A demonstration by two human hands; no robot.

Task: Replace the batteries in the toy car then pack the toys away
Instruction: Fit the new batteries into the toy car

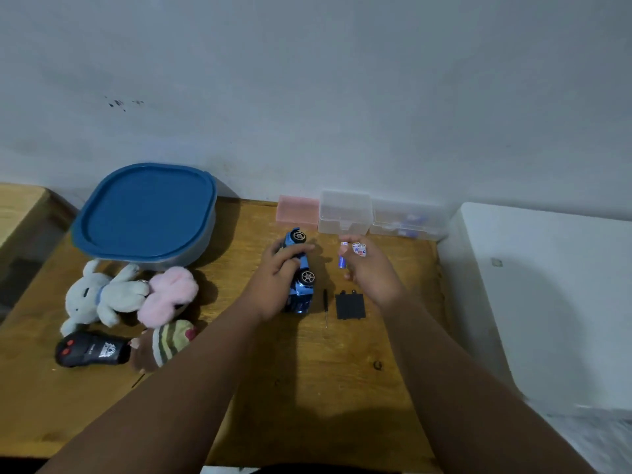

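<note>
The blue toy car (302,289) lies tipped on its side on the wooden table (307,371), wheels facing right. My left hand (278,278) grips it from the left. Just right of the car, my right hand (367,271) is raised slightly and holds several small batteries (357,249) between its fingers. On the table below that hand lie the black battery cover (350,305) and a thin black screwdriver (325,306).
A large container with a blue lid (145,213) stands at the back left. In front of it lie a white plush (99,295), a pink plush (169,295), a striped plush (171,342) and a black remote control (90,350). Pink and clear small boxes (345,213) line the wall. A white surface (547,285) borders the right.
</note>
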